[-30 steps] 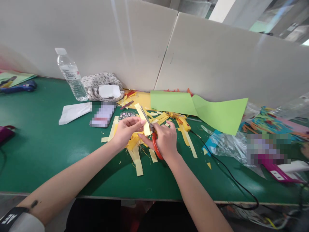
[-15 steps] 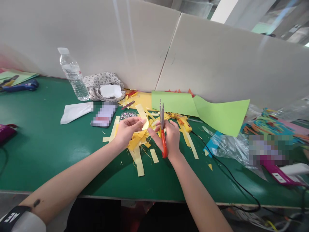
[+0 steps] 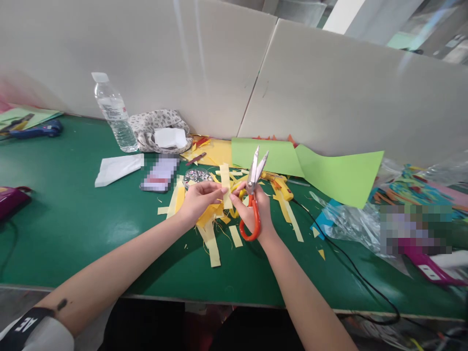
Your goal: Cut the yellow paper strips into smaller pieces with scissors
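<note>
Near the middle of the frame, the left hand (image 3: 201, 200) pinches a pale yellow strip (image 3: 225, 173) between thumb and fingers, so that it stands roughly upright above the scraps (image 3: 214, 251). The right hand (image 3: 261, 214) grasps the scissors (image 3: 251, 186), their red handles against the palm and their blades parted and pointing toward the top of the frame. Its thumb tip comes up to the strip's lower edge; whether it presses there or only touches, I cannot tell.

What has changed is the scissors' place. A second ago the blades lay along the strip; half a second ago they were off it, nearly together and pointing up; now they spread apart, clear of the paper. The strip, curled a moment ago, looks straighter and sits between both hands' fingertips. For the work in hand, I read this as a pause in the cutting, with the fingers handling the paper while the scissors are kept in the palm.

Scraps spread below and behind the hands at the centre of the table (image 3: 109, 234). A clear container (image 3: 197, 176) sits just above the left hand, a yellow glue gun (image 3: 287, 191) right of centre, and green paper (image 3: 263, 156) farther up.
</note>
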The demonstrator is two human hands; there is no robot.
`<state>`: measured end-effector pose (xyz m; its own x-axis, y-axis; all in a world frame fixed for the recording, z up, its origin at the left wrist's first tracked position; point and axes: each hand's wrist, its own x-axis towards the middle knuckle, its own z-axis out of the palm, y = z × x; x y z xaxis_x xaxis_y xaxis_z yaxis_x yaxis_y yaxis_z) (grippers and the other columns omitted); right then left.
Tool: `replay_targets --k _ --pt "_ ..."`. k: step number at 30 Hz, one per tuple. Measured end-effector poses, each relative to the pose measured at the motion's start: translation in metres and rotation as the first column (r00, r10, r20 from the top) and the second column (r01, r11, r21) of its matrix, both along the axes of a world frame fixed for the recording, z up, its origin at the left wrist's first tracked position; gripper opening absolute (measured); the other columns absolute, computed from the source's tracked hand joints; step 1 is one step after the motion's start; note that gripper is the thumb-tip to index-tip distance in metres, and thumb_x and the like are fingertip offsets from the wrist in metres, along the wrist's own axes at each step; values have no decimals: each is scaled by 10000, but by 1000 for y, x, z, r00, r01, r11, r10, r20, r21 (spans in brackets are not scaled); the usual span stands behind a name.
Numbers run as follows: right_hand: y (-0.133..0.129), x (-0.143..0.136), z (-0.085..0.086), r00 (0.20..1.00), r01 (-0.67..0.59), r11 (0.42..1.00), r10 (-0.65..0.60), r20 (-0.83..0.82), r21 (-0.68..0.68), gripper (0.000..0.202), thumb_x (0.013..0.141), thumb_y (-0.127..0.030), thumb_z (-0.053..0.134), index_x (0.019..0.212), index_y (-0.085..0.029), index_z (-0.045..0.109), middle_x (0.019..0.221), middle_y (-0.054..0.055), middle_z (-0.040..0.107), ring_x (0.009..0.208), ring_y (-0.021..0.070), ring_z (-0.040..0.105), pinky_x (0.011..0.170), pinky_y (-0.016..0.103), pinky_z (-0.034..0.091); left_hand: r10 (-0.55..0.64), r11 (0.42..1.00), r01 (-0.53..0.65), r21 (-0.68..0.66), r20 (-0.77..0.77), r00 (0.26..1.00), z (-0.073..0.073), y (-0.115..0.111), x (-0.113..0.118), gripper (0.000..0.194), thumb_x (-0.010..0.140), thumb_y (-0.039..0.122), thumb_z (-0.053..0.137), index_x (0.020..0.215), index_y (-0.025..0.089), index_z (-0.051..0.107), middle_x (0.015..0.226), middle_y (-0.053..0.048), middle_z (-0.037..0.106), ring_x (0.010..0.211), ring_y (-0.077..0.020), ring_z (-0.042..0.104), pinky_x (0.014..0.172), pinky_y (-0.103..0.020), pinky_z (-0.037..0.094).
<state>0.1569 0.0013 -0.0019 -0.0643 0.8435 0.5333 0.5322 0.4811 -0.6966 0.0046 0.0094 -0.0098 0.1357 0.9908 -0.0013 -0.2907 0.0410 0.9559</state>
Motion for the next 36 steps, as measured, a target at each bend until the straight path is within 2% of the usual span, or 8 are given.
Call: replay_targets --k 6,9,11,15,18,27,36 --pt "-1 -1 1 996 -17 1000 16 85 11 106 716 -218 566 776 -233 480 708 -22 615 692 152 602 722 310 470 83 996 -83 9 35 996 3 2 -3 200 642 327 747 741 175 665 749 1 632 653 -80 583 647 -205 511" --pt "-4 -2 4 988 -13 999 5 155 52 118 730 -266 573 767 -237 465 653 -38 600 640 149 584 748 325 446 110 994 -111 21 51 993 4 5 -6 216 633 333 753 742 168 667 735 -4 636 638 -83 578 647 -214 514" --pt "-5 -2 6 971 24 994 -49 233 110 142 747 -326 568 793 -233 471 640 -34 592 628 153 574 780 342 424 114 992 -116 38 66 991 5 6 -7 214 634 330 753 742 165 670 729 -4 641 638 -84 578 650 -218 514" --pt "-3 -2 3 868 82 972 -179 463 221 244 792 -430 509 874 -200 506 750 39 628 726 202 586 855 393 365 109 991 -116 61 115 987 7 4 -8 201 650 331 744 736 166 668 715 3 647 637 -79 587 666 -217 512" --pt "-3 -3 0 802 91 966 -214 558 241 295 815 -455 480 936 -188 518 816 65 646 795 226 589 909 416 315 112 991 -122 60 142 983 9 3 -7 193 652 325 744 732 170 662 721 6 656 655 -83 602 692 -222 513" --pt "-7 -6 -1 762 82 964 -224 608 252 377 818 -520 465 961 -177 532 827 71 648 811 229 575 946 412 271 90 993 -102 53 189 978 10 1 -5 173 634 300 759 710 174 668 699 17 651 647 -76 601 677 -205 517" --pt "-8 -7 0 759 96 955 -253 600 281 314 813 -492 471 878 -191 537 755 43 638 750 202 580 927 381 277 70 997 -74 19 173 982 10 -1 -2 181 634 319 758 707 181 666 688 15 666 619 -82 609 676 -220 517"
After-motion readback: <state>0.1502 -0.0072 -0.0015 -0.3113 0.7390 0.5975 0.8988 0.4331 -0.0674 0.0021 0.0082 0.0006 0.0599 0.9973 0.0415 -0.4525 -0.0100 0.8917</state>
